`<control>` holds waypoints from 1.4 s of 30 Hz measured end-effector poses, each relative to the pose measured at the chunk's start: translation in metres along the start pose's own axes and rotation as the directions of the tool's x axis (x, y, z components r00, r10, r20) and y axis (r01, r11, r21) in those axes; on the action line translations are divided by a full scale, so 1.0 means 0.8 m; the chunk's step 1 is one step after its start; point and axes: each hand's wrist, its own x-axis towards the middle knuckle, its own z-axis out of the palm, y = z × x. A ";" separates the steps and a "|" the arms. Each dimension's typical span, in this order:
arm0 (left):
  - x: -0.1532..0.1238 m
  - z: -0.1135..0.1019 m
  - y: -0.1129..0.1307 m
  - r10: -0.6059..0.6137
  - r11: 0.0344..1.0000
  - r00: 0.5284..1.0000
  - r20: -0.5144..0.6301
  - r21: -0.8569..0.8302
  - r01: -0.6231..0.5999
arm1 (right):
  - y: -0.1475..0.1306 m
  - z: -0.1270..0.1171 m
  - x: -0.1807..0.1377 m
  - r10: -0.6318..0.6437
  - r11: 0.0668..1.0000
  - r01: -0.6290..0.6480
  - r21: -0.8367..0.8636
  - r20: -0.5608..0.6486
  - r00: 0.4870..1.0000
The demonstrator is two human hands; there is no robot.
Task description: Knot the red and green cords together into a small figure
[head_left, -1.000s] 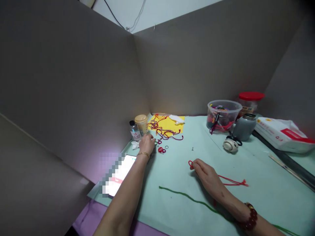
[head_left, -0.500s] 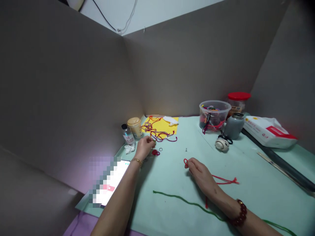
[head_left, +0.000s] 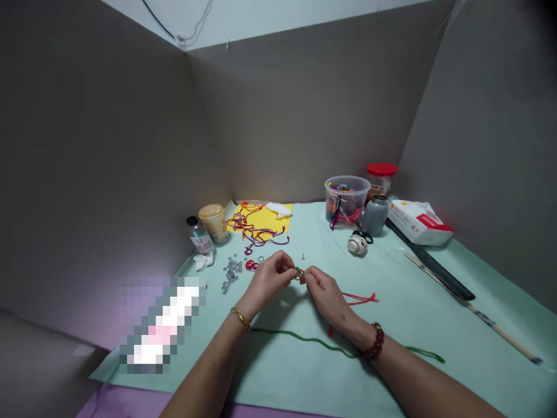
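Observation:
Over the middle of the table, my left hand (head_left: 273, 277) pinches a small green cord loop (head_left: 297, 272) between thumb and fingers. My right hand (head_left: 325, 295) is closed on a red cord (head_left: 360, 299), whose loop end meets the green loop between my fingertips. Whether the two are threaded together I cannot make out. The red cord's tails lie out to the right, under and beyond my right hand. Below both hands a long green cord (head_left: 300, 337) stretches across the mat, passing under my right wrist.
Small metal rings (head_left: 232, 273) and red cord coils (head_left: 251, 265) lie left of my hands. Tangled cords rest on yellow paper (head_left: 278, 225). Behind stand a clear tub (head_left: 347, 200), a grey bottle (head_left: 375, 217) and a tissue pack (head_left: 420, 223). A blurred phone (head_left: 165, 325) lies left.
My left hand has moved right from beside the red coils, bringing the small green loop to the red cord in my right hand. The view has turned slightly right.

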 end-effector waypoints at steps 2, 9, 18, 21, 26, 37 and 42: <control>-0.002 -0.006 -0.003 0.045 0.992 0.999 0.020 0.121 -0.047 | 0.002 0.000 0.002 -0.006 1.000 0.006 -0.001 0.049 0.999; -0.010 -0.022 0.000 0.080 0.967 0.987 0.137 0.229 -0.110 | 0.000 0.000 0.003 0.048 0.994 -0.067 0.087 0.210 0.976; -0.011 -0.021 -0.006 0.098 0.982 0.978 0.186 0.140 -0.126 | -0.013 -0.002 -0.004 0.117 0.942 -0.221 0.251 0.369 0.922; -0.011 -0.020 -0.007 0.084 0.991 0.983 0.165 0.087 -0.099 | -0.017 -0.004 -0.005 0.129 0.944 -0.226 0.241 0.360 0.924; -0.010 -0.018 -0.010 0.067 0.994 0.985 0.160 0.078 -0.080 | -0.018 -0.004 -0.006 0.099 0.969 -0.168 0.181 0.342 0.935; -0.011 0.000 -0.010 0.362 0.906 0.931 -0.045 0.252 -0.340 | -0.010 0.001 -0.004 -0.045 0.991 0.041 0.130 0.035 0.998; -0.014 0.011 -0.011 0.338 0.911 0.936 -0.100 0.283 -0.299 | -0.013 0.004 -0.008 -0.078 0.996 0.079 0.041 -0.039 0.996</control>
